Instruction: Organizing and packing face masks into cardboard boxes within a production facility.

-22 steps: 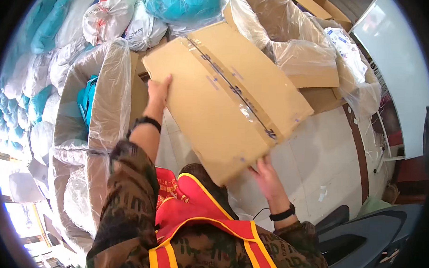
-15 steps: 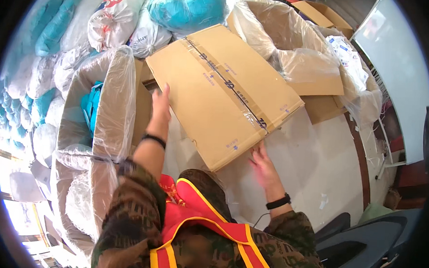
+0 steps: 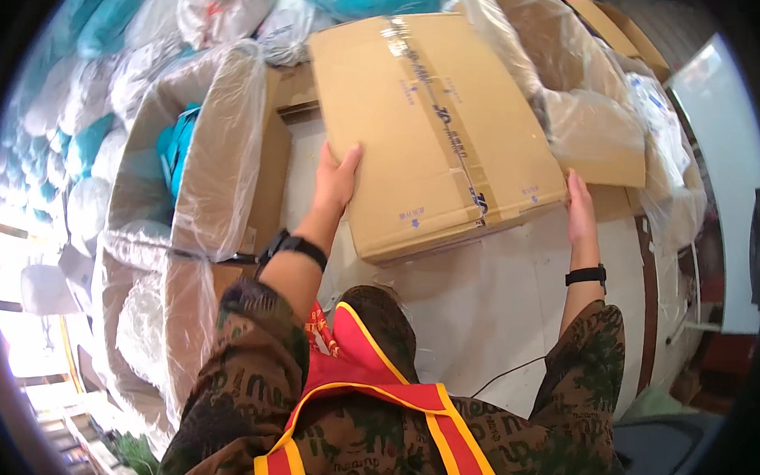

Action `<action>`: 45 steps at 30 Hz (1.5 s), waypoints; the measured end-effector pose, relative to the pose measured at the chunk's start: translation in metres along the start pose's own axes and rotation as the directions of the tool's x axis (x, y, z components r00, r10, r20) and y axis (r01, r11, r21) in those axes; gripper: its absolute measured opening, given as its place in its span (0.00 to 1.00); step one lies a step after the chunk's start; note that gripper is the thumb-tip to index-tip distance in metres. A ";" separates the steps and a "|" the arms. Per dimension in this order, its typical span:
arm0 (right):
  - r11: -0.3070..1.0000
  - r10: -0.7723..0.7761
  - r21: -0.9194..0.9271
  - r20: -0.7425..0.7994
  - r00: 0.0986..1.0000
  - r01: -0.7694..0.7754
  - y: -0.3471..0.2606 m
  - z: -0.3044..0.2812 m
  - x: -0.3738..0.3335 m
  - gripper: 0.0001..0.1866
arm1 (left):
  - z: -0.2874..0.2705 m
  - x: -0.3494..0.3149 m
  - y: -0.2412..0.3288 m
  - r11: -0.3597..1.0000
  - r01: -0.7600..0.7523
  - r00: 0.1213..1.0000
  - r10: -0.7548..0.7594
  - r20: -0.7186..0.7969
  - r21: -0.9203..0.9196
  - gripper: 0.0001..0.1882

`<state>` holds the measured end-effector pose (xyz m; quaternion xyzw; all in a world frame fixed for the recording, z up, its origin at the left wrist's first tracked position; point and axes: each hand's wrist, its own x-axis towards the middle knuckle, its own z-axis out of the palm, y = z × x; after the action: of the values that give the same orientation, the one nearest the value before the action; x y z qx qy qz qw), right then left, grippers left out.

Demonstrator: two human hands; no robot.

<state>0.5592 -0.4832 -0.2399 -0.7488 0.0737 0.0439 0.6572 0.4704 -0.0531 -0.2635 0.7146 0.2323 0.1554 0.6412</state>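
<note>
A large, flat cardboard box, sealed with clear printed tape along its middle, lies in front of me, slightly turned. My left hand grips its left side, the thumb up by the top edge and the other fingers partly hidden. At the near right corner, my right hand presses against the box with its fingers along the side. The undersides of both hands' grip are out of sight. Whether the box rests on something or is held up, I cannot tell.
Plastic-lined cartons stand on the left, one carton with teal items inside. Another lined carton is at the far right. Stuffed bags are heaped behind. A white board leans at the right, above a dark chair.
The box has turned to sit squarer to me. My right hand has moved from its near edge to the right corner, and my left hand now grips the left side.
</note>
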 end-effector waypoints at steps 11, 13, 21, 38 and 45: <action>0.997 -0.044 -0.053 0.133 0.990 0.051 -0.007 0.081 -0.072 0.26 | -0.054 0.080 0.020 0.915 -0.030 0.994 -0.016 0.110 0.403 0.37; 0.997 -0.025 -0.075 0.151 0.988 0.037 -0.022 0.083 -0.080 0.27 | -0.050 0.070 0.025 0.872 -0.084 0.992 0.028 0.122 0.482 0.37; 0.992 0.011 -0.129 0.153 0.988 0.009 0.009 0.085 -0.070 0.31 | -0.077 0.045 -0.002 0.894 0.074 0.997 -0.073 -0.018 0.443 0.37; 1.000 0.029 0.008 0.098 0.995 -0.029 0.017 0.181 -0.189 0.32 | -0.176 0.070 -0.025 0.732 -0.251 0.964 0.132 0.229 0.633 0.36; 0.991 0.087 -0.101 0.004 0.996 -0.086 0.011 0.180 -0.199 0.32 | -0.173 0.041 -0.004 0.848 -0.185 0.973 0.084 0.217 0.498 0.31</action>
<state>0.3664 -0.2955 -0.2419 -0.7769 0.1013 0.0791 0.6164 0.4142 0.1154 -0.2485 0.8857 0.1534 0.0647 0.4334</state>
